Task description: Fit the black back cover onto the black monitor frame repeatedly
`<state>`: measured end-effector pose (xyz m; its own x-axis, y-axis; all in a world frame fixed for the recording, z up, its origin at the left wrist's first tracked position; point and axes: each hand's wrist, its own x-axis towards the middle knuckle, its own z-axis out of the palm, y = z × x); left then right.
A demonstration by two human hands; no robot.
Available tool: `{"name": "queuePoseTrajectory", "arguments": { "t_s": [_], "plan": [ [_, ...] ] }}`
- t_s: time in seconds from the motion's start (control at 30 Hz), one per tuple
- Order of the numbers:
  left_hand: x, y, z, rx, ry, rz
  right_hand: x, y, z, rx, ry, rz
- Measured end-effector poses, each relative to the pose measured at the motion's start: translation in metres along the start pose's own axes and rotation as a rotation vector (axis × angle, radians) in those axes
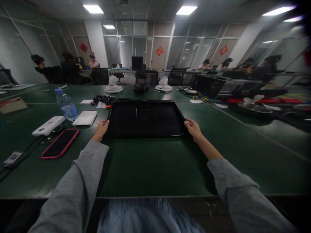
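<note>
head view: the black tray (121, 124) lies between the two hands, on the green table (150, 168), straight ahead of the person; whether its underside rests fully on the surface or is slightly raised cannot be told. its long axis runs left to right, roughly along the table's near edge, so each hand meets a short side. the left hand (100, 130) pinches the left rim near the close corner, thumb on top; the right hand (193, 128) pinches the right rim in much the same spot, its thumb also over the edge. most of the other fingers are hidden below or outside the rim. neither hand is clearly nearer: the tray's middle sits inward of both grips and a little farther from the person, so any shift seems to turn on the two sides moving evenly.

the tray's open, recessed face is turned up and toward the person, its two thin ridges running away from the near edge, and the far edge stands parallel to the near one. left of it, the white pad (85, 118) lies near the left hand, with the bottle (68, 106) beyond and the phone (60, 144) closer in.
</note>
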<state>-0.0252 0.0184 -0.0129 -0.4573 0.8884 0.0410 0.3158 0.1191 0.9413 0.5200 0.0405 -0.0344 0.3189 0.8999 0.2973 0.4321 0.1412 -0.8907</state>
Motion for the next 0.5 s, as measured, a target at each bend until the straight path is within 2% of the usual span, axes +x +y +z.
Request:
{"name": "queuePoseTrajectory", "arguments": {
  "t_s": [0.07,0.2,0.33,0.43,0.5],
  "plan": [
    [-0.001,-0.001,0.000,0.017,0.004,0.006,-0.002,-0.002,0.000,0.037,0.002,0.040],
    [-0.001,-0.004,0.000,0.090,0.040,0.042,0.000,0.002,0.000,0.023,0.017,0.029],
    [-0.003,-0.003,-0.001,0.256,0.063,0.091,0.004,0.011,0.000,-0.037,0.022,0.022],
    [-0.010,0.001,-0.001,0.428,0.062,0.128,0.004,0.013,0.000,-0.156,0.049,-0.034],
    [-0.015,0.004,-0.001,0.528,0.068,0.155,0.001,0.011,0.001,-0.273,0.057,-0.131]
  ]
}}
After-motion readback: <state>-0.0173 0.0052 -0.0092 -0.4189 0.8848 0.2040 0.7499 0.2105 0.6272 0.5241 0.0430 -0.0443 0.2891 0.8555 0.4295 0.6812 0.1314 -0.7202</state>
